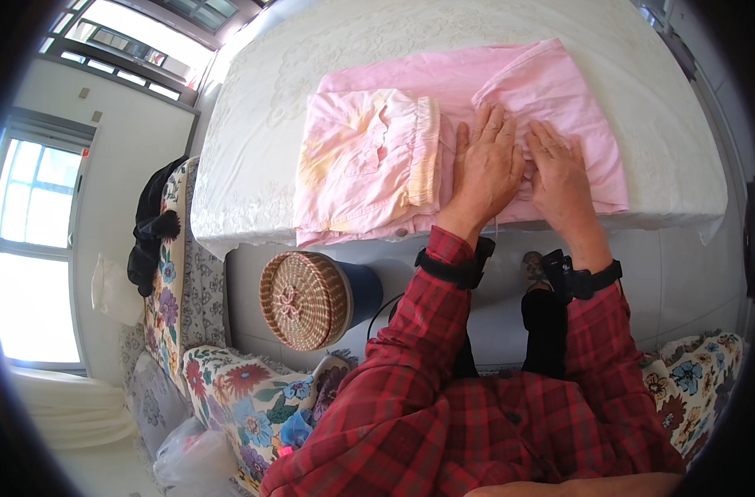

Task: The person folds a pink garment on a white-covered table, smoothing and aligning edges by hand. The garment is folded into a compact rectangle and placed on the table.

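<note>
A pink cloth garment point(415, 74) is spread on the table, its lower edge along the table's front. On its left part lies a folded pink-and-yellow garment point(352, 161) with a gathered elastic waistband point(424, 152) and a ruffled slit. My left hand point(486, 164) presses flat on the pink cloth just right of that waistband, thumb near it. Beside it, my right hand point(557, 164) also lies palm down on the pink cloth. The fingers of both hands point away from me, and neither hand grips anything visible. What is under the palms is hidden.
A white lace-patterned tablecloth point(253, 168) covers the table. Below its front edge stands a blue bin point(364, 292) with a woven basket lid point(297, 301). Floral-covered seating point(247, 397) is at the left, holding a plastic bag point(194, 460) and dark clothing point(154, 230).
</note>
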`<state>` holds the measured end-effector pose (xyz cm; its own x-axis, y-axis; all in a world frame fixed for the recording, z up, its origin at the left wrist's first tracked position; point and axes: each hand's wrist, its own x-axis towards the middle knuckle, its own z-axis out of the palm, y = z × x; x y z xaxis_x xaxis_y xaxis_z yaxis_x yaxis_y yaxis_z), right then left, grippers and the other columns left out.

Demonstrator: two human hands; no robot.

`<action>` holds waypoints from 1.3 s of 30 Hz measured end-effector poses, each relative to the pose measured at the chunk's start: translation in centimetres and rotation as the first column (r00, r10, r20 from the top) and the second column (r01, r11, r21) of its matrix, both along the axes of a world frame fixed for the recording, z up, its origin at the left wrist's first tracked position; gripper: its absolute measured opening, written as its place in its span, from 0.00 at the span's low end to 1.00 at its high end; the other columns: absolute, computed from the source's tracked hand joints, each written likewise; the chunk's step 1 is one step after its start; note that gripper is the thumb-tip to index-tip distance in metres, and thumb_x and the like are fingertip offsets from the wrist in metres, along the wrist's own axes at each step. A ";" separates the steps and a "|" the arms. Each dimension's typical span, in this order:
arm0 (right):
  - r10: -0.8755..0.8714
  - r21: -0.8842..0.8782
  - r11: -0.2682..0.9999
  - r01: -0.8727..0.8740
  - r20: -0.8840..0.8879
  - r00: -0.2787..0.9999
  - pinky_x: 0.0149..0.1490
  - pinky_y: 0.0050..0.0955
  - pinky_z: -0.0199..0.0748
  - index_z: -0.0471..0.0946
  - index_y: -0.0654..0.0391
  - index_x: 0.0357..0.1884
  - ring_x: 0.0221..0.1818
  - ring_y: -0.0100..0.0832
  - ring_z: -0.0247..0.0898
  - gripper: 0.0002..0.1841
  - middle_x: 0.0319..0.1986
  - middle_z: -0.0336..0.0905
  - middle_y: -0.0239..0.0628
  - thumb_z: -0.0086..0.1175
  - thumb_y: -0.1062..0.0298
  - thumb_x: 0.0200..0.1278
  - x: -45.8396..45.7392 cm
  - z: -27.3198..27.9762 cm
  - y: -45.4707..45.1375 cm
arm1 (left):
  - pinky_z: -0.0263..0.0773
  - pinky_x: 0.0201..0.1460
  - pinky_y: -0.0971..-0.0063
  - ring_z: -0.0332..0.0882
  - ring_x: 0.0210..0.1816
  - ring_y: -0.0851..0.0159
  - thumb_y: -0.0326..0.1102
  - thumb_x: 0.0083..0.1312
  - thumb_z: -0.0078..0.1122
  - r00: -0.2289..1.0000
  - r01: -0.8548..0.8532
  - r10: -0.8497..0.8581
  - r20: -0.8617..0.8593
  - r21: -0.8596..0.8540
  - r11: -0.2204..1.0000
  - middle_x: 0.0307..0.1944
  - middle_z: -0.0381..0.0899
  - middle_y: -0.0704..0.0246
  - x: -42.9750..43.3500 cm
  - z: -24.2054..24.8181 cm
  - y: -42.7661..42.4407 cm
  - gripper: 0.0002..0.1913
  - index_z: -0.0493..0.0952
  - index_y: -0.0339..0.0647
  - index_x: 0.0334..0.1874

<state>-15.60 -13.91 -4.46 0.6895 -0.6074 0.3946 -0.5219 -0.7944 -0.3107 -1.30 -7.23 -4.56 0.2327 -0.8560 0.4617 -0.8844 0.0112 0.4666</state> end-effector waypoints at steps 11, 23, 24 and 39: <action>-0.358 -0.162 0.922 0.351 -0.020 0.933 0.70 0.55 0.61 0.74 0.64 0.59 0.65 0.50 0.68 0.22 0.62 0.73 0.51 0.46 0.76 0.62 -4.5 -1.6 -5.6 | 0.50 0.76 0.40 0.56 0.77 0.46 0.36 0.71 0.49 0.999 0.004 -0.004 -0.032 0.011 1.000 0.72 0.66 0.49 -0.1 0.2 0.1 0.23 0.72 0.29 0.65; -0.054 -0.058 0.995 0.086 0.413 0.909 0.73 0.50 0.60 0.72 0.67 0.63 0.64 0.56 0.68 0.24 0.62 0.74 0.55 0.53 0.73 0.64 -0.8 0.4 -2.1 | 0.47 0.79 0.47 0.54 0.79 0.44 0.47 0.78 0.47 0.975 0.050 -0.067 -0.212 -0.085 0.995 0.75 0.62 0.47 0.1 0.7 0.5 0.32 0.61 0.28 0.74; 0.037 -0.053 0.998 -0.019 0.371 0.928 0.73 0.50 0.60 0.72 0.67 0.63 0.65 0.55 0.67 0.24 0.62 0.74 0.55 0.54 0.71 0.65 0.2 0.4 -0.9 | 0.46 0.79 0.49 0.54 0.79 0.44 0.48 0.79 0.47 0.968 0.060 -0.086 -0.236 -0.113 0.992 0.75 0.61 0.46 0.2 1.0 0.6 0.33 0.59 0.28 0.75; 0.250 0.122 0.958 -0.261 0.103 0.963 0.80 0.53 0.40 0.73 0.58 0.66 0.74 0.47 0.57 0.32 0.67 0.71 0.44 0.62 0.63 0.57 0.8 -0.1 0.8 | 0.46 0.79 0.50 0.52 0.78 0.38 0.55 0.80 0.40 0.946 0.210 -0.221 -0.239 -0.071 0.975 0.72 0.63 0.42 -1.3 0.8 0.2 0.30 0.72 0.30 0.64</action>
<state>-14.76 -13.10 -4.58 0.7958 -0.4662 0.3865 -0.2738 -0.8462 -0.4571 -2.64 -7.05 -3.80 0.1550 -0.8781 0.4526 -0.7181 0.2145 0.6620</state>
